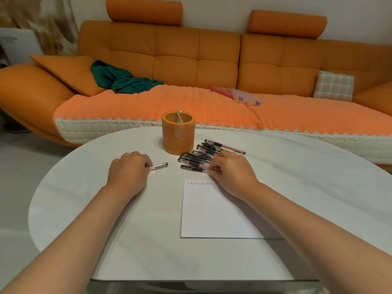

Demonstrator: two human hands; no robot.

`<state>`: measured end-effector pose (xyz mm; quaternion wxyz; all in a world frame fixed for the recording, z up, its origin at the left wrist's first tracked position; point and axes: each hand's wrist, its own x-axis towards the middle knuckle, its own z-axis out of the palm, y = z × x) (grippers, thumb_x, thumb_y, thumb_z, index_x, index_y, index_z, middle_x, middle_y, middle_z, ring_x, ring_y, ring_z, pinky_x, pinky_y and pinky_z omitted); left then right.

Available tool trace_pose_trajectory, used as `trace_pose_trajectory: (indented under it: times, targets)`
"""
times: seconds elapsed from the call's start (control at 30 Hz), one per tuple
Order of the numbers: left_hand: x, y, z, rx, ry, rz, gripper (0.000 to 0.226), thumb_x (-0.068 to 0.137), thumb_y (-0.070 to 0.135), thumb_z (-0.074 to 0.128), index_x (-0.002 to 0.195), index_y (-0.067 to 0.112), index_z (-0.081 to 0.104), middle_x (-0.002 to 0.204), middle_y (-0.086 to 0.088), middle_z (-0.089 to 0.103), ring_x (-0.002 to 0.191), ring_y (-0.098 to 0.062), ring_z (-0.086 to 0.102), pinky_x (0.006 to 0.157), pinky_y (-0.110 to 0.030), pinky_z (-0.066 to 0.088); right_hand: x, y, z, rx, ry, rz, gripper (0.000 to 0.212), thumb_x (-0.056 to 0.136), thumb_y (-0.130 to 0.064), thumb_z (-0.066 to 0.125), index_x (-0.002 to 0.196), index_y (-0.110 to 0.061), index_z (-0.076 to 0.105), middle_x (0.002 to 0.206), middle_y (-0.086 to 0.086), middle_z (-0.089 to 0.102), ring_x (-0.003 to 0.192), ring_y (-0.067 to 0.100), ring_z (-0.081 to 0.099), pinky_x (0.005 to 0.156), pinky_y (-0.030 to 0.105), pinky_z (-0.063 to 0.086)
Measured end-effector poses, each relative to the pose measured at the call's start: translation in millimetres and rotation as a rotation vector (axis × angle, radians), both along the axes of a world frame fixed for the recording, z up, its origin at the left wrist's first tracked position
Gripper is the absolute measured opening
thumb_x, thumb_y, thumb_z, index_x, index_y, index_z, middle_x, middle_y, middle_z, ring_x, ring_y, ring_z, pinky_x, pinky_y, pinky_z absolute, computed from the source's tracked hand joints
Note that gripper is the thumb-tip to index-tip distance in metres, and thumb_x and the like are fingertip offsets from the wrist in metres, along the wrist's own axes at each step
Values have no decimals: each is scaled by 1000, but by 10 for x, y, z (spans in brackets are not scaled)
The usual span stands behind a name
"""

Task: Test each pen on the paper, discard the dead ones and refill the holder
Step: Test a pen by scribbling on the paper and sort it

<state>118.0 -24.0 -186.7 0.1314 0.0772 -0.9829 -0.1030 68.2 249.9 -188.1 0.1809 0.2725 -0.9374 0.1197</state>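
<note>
An orange cylindrical pen holder point(178, 135) stands on the white table point(84, 187), with one thin clear item leaning inside it. Several black-capped pens point(203, 155) lie in a pile to its right. My right hand point(231, 170) rests on the near end of that pile, its fingers closed around the nearest pen point(193, 167). My left hand point(129, 170) lies left of the holder, gripping a single clear pen point(160, 166) whose black tip points right. A white sheet of paper point(212, 211) lies in front of the pile, with a row of small test marks along its top edge.
An orange sofa point(191, 60) runs behind the table, carrying a green cloth point(121, 78), a pink case point(220, 91), a clear plastic box point(246, 96) and a checked cushion point(334, 85). The table's rounded edge curves close on the left and near side.
</note>
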Motion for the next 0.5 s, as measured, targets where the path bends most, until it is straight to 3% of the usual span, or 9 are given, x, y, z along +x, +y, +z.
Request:
trace_pose_trajectory:
  times: [0.2, 0.33, 0.4, 0.5]
  targets:
    - [56, 298, 143, 111, 105, -167, 22, 101, 26, 51, 115, 31, 66, 112, 6, 61, 111, -19, 49, 78, -34, 40, -27, 15, 28, -2, -41, -55, 24, 91, -40, 68, 110, -25, 71, 101, -2, 67, 98, 24, 61, 80, 36, 44]
    - [122, 496, 155, 115, 162, -320, 23, 100, 28, 52, 117, 33, 67, 112, 12, 59, 108, -13, 48, 74, -30, 37, 57, -20, 203, -210, -146, 12, 37, 94, -34, 63, 129, -26, 59, 119, -4, 57, 112, 17, 54, 94, 35, 45]
    - [147, 596, 141, 140, 205, -406, 22, 99, 28, 55, 117, 32, 68, 107, 13, 59, 103, -11, 49, 75, -30, 42, 133, -47, 334, -217, -202, 94, 42, 96, -33, 59, 138, -28, 52, 127, -6, 53, 114, 14, 51, 96, 32, 44]
    - [165, 725, 134, 260, 249, -524, 20, 97, 26, 60, 114, 29, 70, 99, 14, 56, 92, -5, 52, 75, -23, 44, 226, -19, 482, -216, -317, 176, 29, 101, -28, 55, 127, -24, 65, 116, -4, 66, 100, 10, 60, 87, 29, 48]
